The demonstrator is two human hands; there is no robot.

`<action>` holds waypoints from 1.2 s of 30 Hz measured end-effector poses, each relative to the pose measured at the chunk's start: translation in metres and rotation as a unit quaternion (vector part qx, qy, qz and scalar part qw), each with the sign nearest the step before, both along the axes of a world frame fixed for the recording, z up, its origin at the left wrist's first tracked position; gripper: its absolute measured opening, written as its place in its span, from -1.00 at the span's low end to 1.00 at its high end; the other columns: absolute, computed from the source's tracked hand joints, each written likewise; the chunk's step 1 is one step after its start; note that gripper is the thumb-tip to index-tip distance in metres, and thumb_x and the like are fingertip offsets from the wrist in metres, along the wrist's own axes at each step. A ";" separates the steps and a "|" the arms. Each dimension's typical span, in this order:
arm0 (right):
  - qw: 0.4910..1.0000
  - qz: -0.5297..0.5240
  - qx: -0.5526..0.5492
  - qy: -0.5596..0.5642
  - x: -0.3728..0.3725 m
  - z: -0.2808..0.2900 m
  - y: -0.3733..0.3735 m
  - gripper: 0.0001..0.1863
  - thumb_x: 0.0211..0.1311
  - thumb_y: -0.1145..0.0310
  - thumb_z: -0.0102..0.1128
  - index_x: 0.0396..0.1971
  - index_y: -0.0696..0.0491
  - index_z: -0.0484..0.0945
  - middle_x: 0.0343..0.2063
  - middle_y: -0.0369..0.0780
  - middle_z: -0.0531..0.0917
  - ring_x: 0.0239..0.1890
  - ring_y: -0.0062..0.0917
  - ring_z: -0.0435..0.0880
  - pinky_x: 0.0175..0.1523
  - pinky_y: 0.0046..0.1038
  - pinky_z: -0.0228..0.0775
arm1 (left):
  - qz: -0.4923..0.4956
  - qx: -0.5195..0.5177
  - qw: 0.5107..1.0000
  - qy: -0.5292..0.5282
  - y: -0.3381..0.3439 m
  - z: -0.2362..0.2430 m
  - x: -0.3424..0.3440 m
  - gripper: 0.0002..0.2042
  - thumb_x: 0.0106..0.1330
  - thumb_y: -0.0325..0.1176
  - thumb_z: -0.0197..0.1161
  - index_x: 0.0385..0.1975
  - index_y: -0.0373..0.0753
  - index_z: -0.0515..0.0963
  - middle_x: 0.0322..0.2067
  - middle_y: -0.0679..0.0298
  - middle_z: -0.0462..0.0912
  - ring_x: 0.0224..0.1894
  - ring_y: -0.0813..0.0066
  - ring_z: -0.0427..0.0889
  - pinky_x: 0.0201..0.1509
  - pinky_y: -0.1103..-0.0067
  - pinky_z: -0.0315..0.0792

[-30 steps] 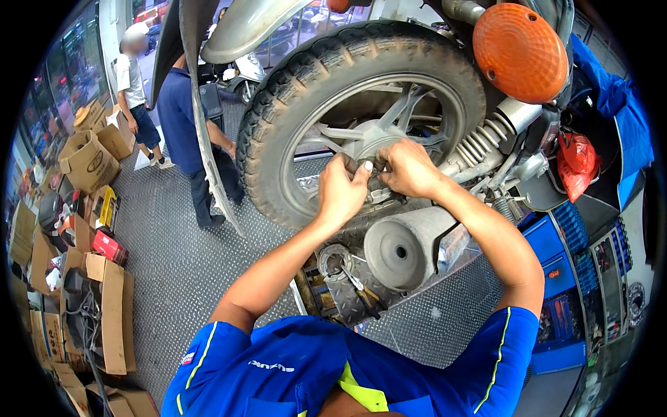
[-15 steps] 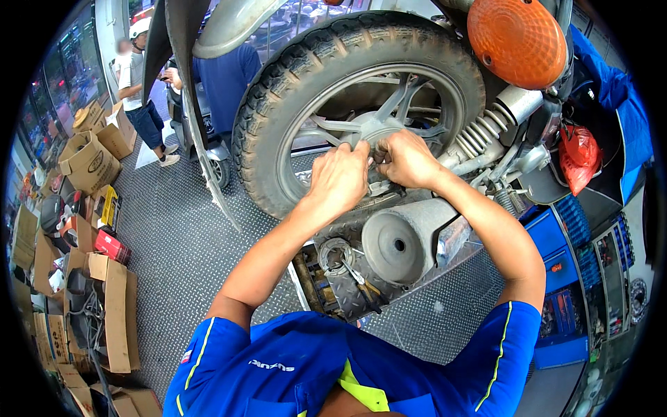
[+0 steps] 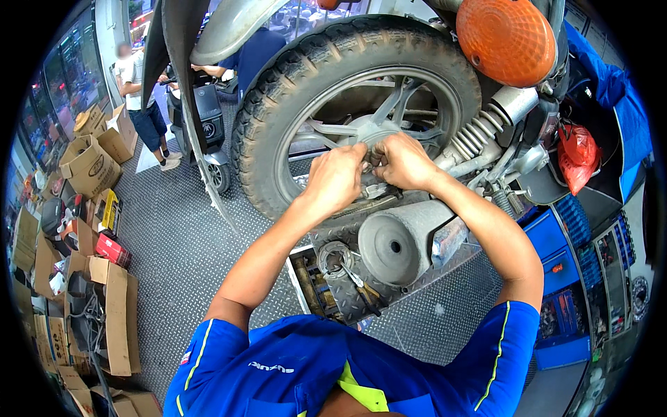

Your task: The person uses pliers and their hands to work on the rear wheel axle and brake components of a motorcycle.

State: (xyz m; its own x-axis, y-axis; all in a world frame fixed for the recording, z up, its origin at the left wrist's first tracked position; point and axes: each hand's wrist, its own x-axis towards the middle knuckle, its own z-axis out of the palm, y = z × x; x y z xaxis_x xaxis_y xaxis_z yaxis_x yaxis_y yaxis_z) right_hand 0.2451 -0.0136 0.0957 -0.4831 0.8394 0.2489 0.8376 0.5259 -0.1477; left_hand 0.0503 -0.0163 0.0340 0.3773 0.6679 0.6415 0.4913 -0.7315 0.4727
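Observation:
Both hands meet at the lower side of a motorcycle's rear wheel, just below the hub (image 3: 368, 128). My left hand (image 3: 335, 174) is closed, its fingertips pinched against a small part at the axle area. Facing it, my right hand (image 3: 405, 161) has curled fingers pinching at the same spot. Whatever lies between the fingertips is too small and covered to name. The knobbly tire (image 3: 278, 90) arches beyond both hands. Nearer to me, a grey cone-shaped metal cover (image 3: 388, 247) rests on the stand, with pliers (image 3: 360, 283) and a brake shoe ring (image 3: 335, 260) beside it.
Cardboard boxes (image 3: 97, 167) line the left side. Above right hang an orange turn signal (image 3: 506, 42), a shock absorber spring (image 3: 479, 132) and a red bag (image 3: 578, 156). Blue tool drawers (image 3: 549, 250) stand at the right. A person (image 3: 139, 97) and a scooter (image 3: 205, 121) are at the back left.
Both hands stay pinched at the same spot with only slight shifts. My view has tilted a little. In the background, people have moved, uncovering more of the scooter.

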 end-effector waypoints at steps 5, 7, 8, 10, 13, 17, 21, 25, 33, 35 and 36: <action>1.000 -0.005 -0.001 0.007 0.001 0.001 -0.001 -0.88 -0.08 0.48 0.41 -0.47 0.13 0.71 -0.42 0.02 0.73 -0.23 -0.02 0.74 -0.14 -0.09 0.54 | -0.025 0.007 1.000 -0.018 0.001 0.002 -0.003 -0.84 0.29 -0.51 0.26 -0.20 -0.35 0.47 -0.29 -0.16 0.64 -0.16 -0.31 0.62 -0.13 0.01 0.45; 1.000 0.000 0.001 0.010 0.002 -0.002 0.000 -0.87 -0.07 0.47 0.43 -0.47 0.14 0.70 -0.44 0.01 0.72 -0.26 -0.04 0.73 -0.16 -0.11 0.53 | -0.025 0.020 0.999 -0.024 -0.001 0.003 -0.003 -0.86 0.26 -0.52 0.25 -0.23 -0.34 0.47 -0.33 -0.15 0.66 -0.19 -0.29 0.65 -0.14 -0.01 0.47; 1.000 0.007 0.006 0.012 0.003 -0.004 0.002 -0.86 -0.07 0.47 0.45 -0.47 0.15 0.68 -0.47 0.00 0.72 -0.30 -0.05 0.73 -0.18 -0.14 0.52 | -0.024 0.011 1.000 -0.014 -0.001 0.004 -0.005 -0.86 0.28 -0.50 0.26 -0.23 -0.34 0.47 -0.33 -0.15 0.65 -0.19 -0.30 0.64 -0.15 0.00 0.46; 1.000 0.007 0.013 0.006 0.001 -0.002 0.001 -0.84 -0.07 0.47 0.47 -0.47 0.16 0.68 -0.49 -0.01 0.70 -0.34 -0.06 0.72 -0.20 -0.15 0.51 | -0.019 -0.006 1.000 0.004 0.000 0.007 -0.008 -0.85 0.33 -0.45 0.27 -0.22 -0.35 0.48 -0.32 -0.13 0.65 -0.19 -0.32 0.61 -0.15 0.01 0.44; 1.000 -0.009 0.012 -0.004 -0.002 0.001 -0.002 -0.86 -0.08 0.47 0.44 -0.47 0.16 0.69 -0.48 0.01 0.70 -0.31 -0.03 0.72 -0.19 -0.13 0.52 | 0.028 0.000 0.998 0.062 -0.001 0.010 -0.004 -0.87 0.36 -0.41 0.24 -0.25 -0.33 0.49 -0.35 -0.12 0.66 -0.24 -0.30 0.64 -0.19 0.00 0.45; 1.000 -0.008 -0.004 0.013 -0.001 0.001 0.000 -0.90 -0.08 0.48 0.37 -0.49 0.15 0.70 -0.43 0.06 0.71 -0.23 0.03 0.71 -0.15 -0.07 0.53 | 0.024 0.047 0.997 0.063 0.005 0.001 0.000 -0.88 0.38 -0.39 0.22 -0.30 -0.32 0.49 -0.39 -0.11 0.65 -0.29 -0.27 0.64 -0.23 -0.01 0.44; 1.000 -0.002 -0.003 0.018 0.001 -0.001 0.000 -0.90 -0.08 0.48 0.37 -0.50 0.15 0.70 -0.43 0.06 0.71 -0.24 0.04 0.71 -0.16 -0.06 0.53 | 0.018 0.058 0.998 0.033 0.005 -0.003 0.003 -0.88 0.36 -0.42 0.22 -0.34 -0.32 0.48 -0.44 -0.10 0.61 -0.31 -0.26 0.62 -0.24 -0.01 0.42; 1.000 0.000 -0.004 0.002 -0.003 0.002 -0.002 -0.89 -0.11 0.50 0.37 -0.49 0.16 0.69 -0.43 0.08 0.70 -0.24 0.05 0.71 -0.15 -0.05 0.53 | 0.017 0.068 0.997 0.021 0.009 -0.009 0.004 -0.89 0.34 -0.44 0.23 -0.35 -0.33 0.46 -0.45 -0.10 0.59 -0.32 -0.26 0.61 -0.24 0.00 0.42; 0.998 -0.005 0.027 -0.053 -0.005 -0.002 0.001 -0.87 -0.15 0.53 0.34 -0.50 0.19 0.67 -0.43 0.12 0.69 -0.23 0.08 0.71 -0.12 -0.03 0.54 | 0.004 0.090 0.996 0.001 0.008 -0.009 0.005 -0.92 0.27 -0.54 0.21 -0.35 -0.36 0.44 -0.43 -0.13 0.59 -0.31 -0.27 0.61 -0.24 0.01 0.42; 0.998 -0.007 0.025 -0.049 -0.006 0.000 -0.002 -0.88 -0.15 0.53 0.34 -0.51 0.19 0.67 -0.44 0.12 0.69 -0.24 0.08 0.71 -0.13 -0.02 0.54 | 0.004 0.089 0.996 -0.004 0.007 -0.008 0.005 -0.92 0.25 -0.56 0.20 -0.35 -0.36 0.44 -0.42 -0.14 0.60 -0.30 -0.28 0.61 -0.23 0.01 0.42; 0.999 -0.008 0.023 -0.048 -0.006 0.002 -0.003 -0.88 -0.15 0.53 0.34 -0.51 0.19 0.67 -0.44 0.12 0.68 -0.24 0.08 0.70 -0.14 -0.02 0.54 | 0.004 0.086 0.996 -0.003 0.008 -0.009 0.005 -0.92 0.24 -0.57 0.19 -0.35 -0.37 0.43 -0.42 -0.15 0.60 -0.30 -0.28 0.61 -0.23 0.01 0.42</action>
